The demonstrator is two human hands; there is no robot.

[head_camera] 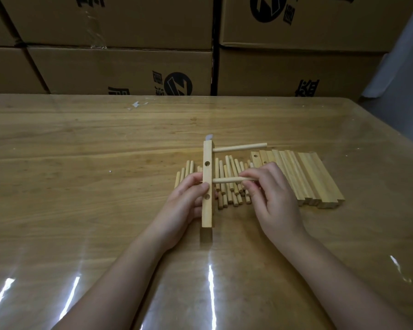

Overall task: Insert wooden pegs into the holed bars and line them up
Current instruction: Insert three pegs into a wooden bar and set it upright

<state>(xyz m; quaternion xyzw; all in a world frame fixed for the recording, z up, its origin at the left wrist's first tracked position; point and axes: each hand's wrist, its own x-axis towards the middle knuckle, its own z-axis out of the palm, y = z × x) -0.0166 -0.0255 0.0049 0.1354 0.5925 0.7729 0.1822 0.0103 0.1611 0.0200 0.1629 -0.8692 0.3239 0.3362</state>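
My left hand (pixel 185 201) grips a holed wooden bar (pixel 207 210) held on edge above the table, running away from me. One peg (pixel 240 147) sticks out to the right from the bar's far end. My right hand (pixel 272 196) pinches a second peg (pixel 229 180), whose left tip sits at the bar's side near its middle. Two empty holes show on the bar's face. A pile of loose pegs (pixel 229 186) lies behind the bar and under my right hand.
A row of several more wooden bars (pixel 308 179) lies side by side to the right of the pegs. The wooden table (pixel 81 186) has a glossy cover. Stacked cardboard boxes (pixel 119 67) stand behind its far edge.
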